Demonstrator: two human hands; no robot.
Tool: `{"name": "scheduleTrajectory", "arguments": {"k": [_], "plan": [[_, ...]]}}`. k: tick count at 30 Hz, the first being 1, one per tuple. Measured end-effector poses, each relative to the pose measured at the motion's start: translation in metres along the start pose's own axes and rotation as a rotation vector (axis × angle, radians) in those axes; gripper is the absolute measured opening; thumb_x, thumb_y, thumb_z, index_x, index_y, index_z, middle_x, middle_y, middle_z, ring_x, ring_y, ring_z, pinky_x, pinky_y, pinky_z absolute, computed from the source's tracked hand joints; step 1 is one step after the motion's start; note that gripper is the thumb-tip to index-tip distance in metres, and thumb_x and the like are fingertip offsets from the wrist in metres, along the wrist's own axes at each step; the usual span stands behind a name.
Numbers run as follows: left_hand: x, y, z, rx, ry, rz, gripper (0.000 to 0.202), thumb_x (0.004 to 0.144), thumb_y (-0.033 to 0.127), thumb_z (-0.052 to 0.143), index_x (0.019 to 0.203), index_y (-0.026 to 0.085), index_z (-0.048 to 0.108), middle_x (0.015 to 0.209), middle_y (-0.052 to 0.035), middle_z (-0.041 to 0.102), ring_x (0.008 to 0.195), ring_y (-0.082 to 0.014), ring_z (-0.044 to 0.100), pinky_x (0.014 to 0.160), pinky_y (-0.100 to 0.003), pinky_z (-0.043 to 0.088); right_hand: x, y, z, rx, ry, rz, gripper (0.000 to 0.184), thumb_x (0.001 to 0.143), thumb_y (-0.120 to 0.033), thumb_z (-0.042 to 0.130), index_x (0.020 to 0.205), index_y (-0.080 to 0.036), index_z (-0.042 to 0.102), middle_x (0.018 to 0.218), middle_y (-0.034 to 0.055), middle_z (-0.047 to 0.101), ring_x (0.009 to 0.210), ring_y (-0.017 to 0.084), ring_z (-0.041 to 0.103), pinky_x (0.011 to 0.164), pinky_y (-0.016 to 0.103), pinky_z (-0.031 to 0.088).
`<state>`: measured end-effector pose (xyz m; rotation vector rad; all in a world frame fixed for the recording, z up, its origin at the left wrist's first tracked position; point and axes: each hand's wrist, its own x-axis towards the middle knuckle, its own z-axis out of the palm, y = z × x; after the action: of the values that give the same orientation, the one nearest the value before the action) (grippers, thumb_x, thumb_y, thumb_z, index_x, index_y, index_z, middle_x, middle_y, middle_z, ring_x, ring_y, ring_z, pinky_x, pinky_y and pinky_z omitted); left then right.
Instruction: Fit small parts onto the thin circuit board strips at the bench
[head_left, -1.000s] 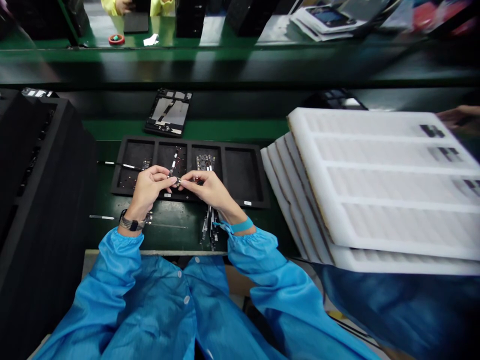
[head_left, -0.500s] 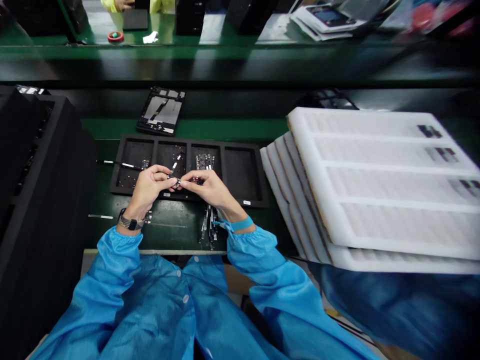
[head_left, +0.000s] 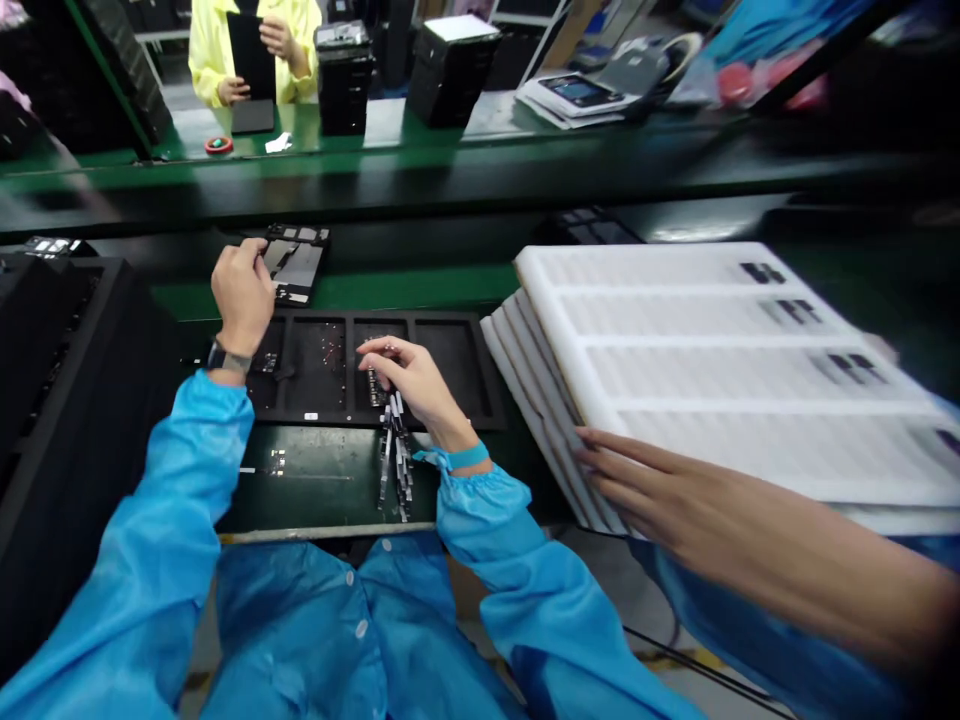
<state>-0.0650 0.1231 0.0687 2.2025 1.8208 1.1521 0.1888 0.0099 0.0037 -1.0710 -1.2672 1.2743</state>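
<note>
My left hand (head_left: 244, 297) is at the left edge of an opened tablet (head_left: 304, 262), its fingers bent and closed on that edge; the fingertips are partly hidden. The tablet lies behind a black foam tray (head_left: 442, 418) with several compartments. Over the tray's third compartment, my right hand (head_left: 411, 383) has thumb and fingers apart, with nothing visible between them. Under it lie small circuit boards (head_left: 375, 388), and a bundle of flat cables (head_left: 395, 460) hangs over the tray's front edge. Tiny parts (head_left: 330, 348) are scattered in the second compartment.
White foam trays (head_left: 675, 320) are stacked at right, with a co-worker's hand (head_left: 652, 490) against their near left side. Black foam stacks (head_left: 75, 400) stand at left. Across the raised green ledge (head_left: 420, 160), a person in yellow (head_left: 206, 50) holds a black panel.
My hands have separated; the small part they held together is no longer visible between them. My left hand moved to the tablet. A co-worker's hand has appeared at the white stack. The view tilted up.
</note>
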Motion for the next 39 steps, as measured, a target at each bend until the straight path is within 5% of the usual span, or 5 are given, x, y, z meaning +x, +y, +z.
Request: {"name": "scheduleTrajectory", "arguments": {"k": [9, 17, 22, 29, 39], "plan": [[0.046, -0.043, 0.05, 0.615, -0.69, 0.276, 0.054, 0.09, 0.006, 0.047, 0.141, 0.011, 0.066, 0.132, -0.0228, 0.072, 0.127, -0.0374, 0.067, 0.103, -0.046, 0.05, 0.021, 0.013, -0.018, 0.162, 0.095, 0.035, 0.022, 0.075, -0.032, 0.073, 0.092, -0.018, 0.072, 0.075, 0.0002, 0.072, 0.059, 0.011, 0.05, 0.061, 0.027, 0.041], [0.033, -0.044, 0.036, 0.326, -0.546, 0.219, 0.074, 0.09, 0.011, 0.059, 0.162, 0.016, 0.046, 0.159, -0.022, 0.056, 0.143, -0.0416, 0.054, 0.117, -0.063, 0.04, 0.019, 0.018, -0.02, 0.165, 0.048, 0.029, 0.018, 0.078, -0.03, 0.073, 0.092, -0.019, 0.07, 0.078, 0.0006, 0.072, 0.061, 0.011, 0.051, 0.062, 0.028, 0.041], [-0.067, 0.001, -0.045, -0.051, -0.187, 0.061, 0.032, 0.101, 0.032, 0.057, 0.126, 0.017, 0.073, 0.119, -0.0108, 0.076, 0.107, -0.0253, 0.069, 0.1, -0.04, 0.055, 0.021, 0.025, -0.026, 0.188, 0.019, 0.044, 0.029, 0.079, -0.03, 0.079, 0.101, -0.023, 0.06, 0.084, 0.0, 0.074, 0.07, 0.013, 0.059, 0.066, 0.027, 0.047], [-0.247, 0.004, -0.074, 0.014, -0.466, 0.011, 0.028, 0.098, 0.03, 0.065, 0.123, 0.022, 0.074, 0.129, -0.013, 0.07, 0.12, -0.0329, 0.062, 0.102, -0.05, 0.053, 0.015, 0.024, -0.018, 0.163, -0.127, 0.088, 0.039, 0.086, -0.041, 0.08, 0.102, -0.025, 0.049, 0.087, 0.0018, 0.075, 0.063, 0.012, 0.058, 0.05, 0.024, 0.039], [-0.251, -0.021, -0.05, -0.018, -0.484, -0.089, 0.013, 0.094, 0.027, 0.063, 0.107, 0.024, 0.062, 0.114, -0.01, 0.069, 0.111, -0.0325, 0.06, 0.097, -0.047, 0.047, 0.016, 0.022, -0.015, 0.133, -0.166, 0.104, 0.038, 0.082, -0.043, 0.083, 0.099, -0.023, 0.055, 0.087, 0.002, 0.076, 0.062, 0.011, 0.06, 0.052, 0.024, 0.043]]}}
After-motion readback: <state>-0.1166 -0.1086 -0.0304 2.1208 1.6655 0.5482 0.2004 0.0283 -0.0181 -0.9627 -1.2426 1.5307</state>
